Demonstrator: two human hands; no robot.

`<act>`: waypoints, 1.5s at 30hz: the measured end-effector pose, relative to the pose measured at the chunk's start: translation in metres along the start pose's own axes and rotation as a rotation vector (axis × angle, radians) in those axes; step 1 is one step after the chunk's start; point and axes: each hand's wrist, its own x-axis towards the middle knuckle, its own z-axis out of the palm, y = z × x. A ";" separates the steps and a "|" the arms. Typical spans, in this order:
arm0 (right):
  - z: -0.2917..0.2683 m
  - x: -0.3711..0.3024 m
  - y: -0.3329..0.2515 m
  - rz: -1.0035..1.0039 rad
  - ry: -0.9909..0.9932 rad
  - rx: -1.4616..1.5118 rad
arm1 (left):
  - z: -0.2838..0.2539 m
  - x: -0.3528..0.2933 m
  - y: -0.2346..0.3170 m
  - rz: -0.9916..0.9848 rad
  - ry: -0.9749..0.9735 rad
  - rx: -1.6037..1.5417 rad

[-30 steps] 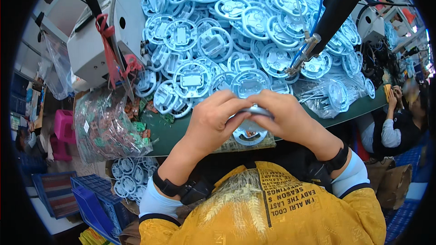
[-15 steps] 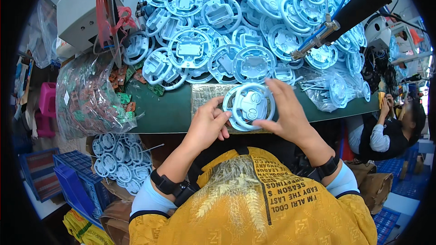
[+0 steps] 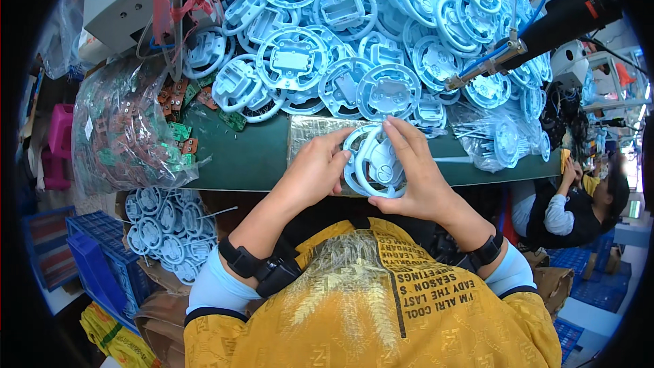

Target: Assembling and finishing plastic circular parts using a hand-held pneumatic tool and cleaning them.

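A light blue plastic toy steering wheel (image 3: pixel 383 165) is held up between my two hands, tilted, above the near edge of the green worktable (image 3: pixel 248 163). My left hand (image 3: pixel 315 169) pinches its left rim between thumb and fingers. Around the right side curls my right hand (image 3: pixel 421 180), fingertips on the upper rim and thumb at the lower rim. A flat tape-covered pad (image 3: pixel 303 131) lies on the table behind the wheel, partly hidden by my hands.
A large heap of similar wheel parts (image 3: pixel 289 58) fills the table's back. Bagged circuit boards (image 3: pixel 126 136) lie left. A black electric screwdriver (image 3: pixel 558 24) hangs at right, above bagged parts (image 3: pixel 504 140). More wheels (image 3: pixel 167 228) sit below left. A co-worker (image 3: pixel 579 197) is at far right.
The wheel has tilted, turning more edge-on. My right hand has closed in around its right side, and my left hand still grips the left rim.
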 end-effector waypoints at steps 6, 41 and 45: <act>-0.005 0.014 0.013 -0.145 -0.159 0.105 | -0.008 0.001 -0.002 0.003 -0.040 -0.047; -0.006 0.019 -0.004 -0.192 0.303 -0.085 | -0.002 -0.009 0.012 0.233 0.212 -0.228; -0.010 0.014 -0.005 -0.204 0.344 -0.108 | 0.003 -0.013 0.024 0.227 0.204 -0.282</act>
